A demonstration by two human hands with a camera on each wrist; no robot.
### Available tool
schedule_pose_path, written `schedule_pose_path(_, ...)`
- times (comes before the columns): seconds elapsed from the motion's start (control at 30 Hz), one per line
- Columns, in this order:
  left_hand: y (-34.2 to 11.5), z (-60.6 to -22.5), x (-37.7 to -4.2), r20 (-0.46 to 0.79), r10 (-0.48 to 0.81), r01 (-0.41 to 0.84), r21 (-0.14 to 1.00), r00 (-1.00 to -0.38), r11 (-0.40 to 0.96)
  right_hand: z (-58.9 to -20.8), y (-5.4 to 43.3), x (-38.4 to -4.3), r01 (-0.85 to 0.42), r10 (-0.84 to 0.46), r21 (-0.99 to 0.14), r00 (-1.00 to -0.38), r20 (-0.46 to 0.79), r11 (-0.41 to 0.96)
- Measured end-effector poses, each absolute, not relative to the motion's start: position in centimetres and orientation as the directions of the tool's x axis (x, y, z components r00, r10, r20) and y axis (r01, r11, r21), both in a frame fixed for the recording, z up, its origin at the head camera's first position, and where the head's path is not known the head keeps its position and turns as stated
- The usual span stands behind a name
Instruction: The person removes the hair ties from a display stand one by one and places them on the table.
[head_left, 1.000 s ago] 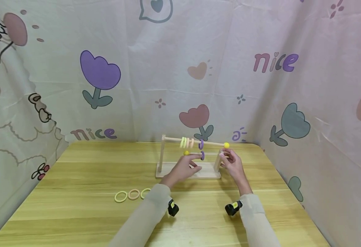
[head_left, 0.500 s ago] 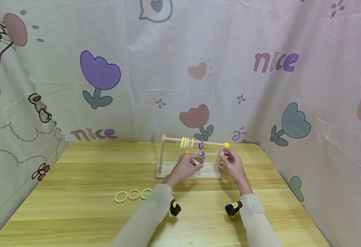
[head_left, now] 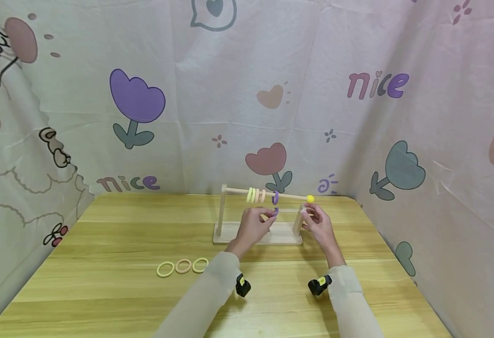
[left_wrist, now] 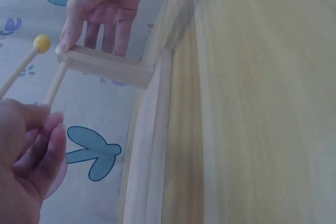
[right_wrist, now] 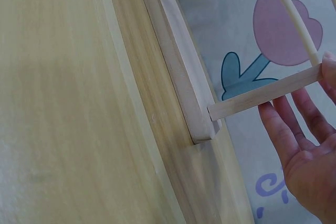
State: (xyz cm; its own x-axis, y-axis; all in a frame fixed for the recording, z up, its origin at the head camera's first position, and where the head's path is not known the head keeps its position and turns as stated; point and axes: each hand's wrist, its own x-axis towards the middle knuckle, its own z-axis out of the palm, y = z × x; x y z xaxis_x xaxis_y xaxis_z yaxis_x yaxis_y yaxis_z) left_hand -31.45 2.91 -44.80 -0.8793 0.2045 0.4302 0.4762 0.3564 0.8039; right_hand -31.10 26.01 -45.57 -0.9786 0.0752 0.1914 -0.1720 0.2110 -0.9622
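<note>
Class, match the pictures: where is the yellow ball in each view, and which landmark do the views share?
Head: yellow ball right of centre, just above the right hand.
Left wrist: yellow ball, upper left.
Right wrist: not in it.
Shared landmark: the short wooden post held by the right hand.

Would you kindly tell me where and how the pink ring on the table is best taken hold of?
I would pinch the near edge of the pink ring from above, fingers on either side of its thin band: it lies flat on the table with an open centre, and yellow rings flank it closely left and right.
</note>
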Motion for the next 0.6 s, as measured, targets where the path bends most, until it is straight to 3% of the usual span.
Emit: schedule_pose_path(0.6, 1.5, -45.4, -30.6, 0.556, 0.06, 0.539, 0.766, -0.829, 0.351, -45.6, 26.2, -31.1, -0.173, 0.064, -0.96, -0.98, 0.191, 0.219)
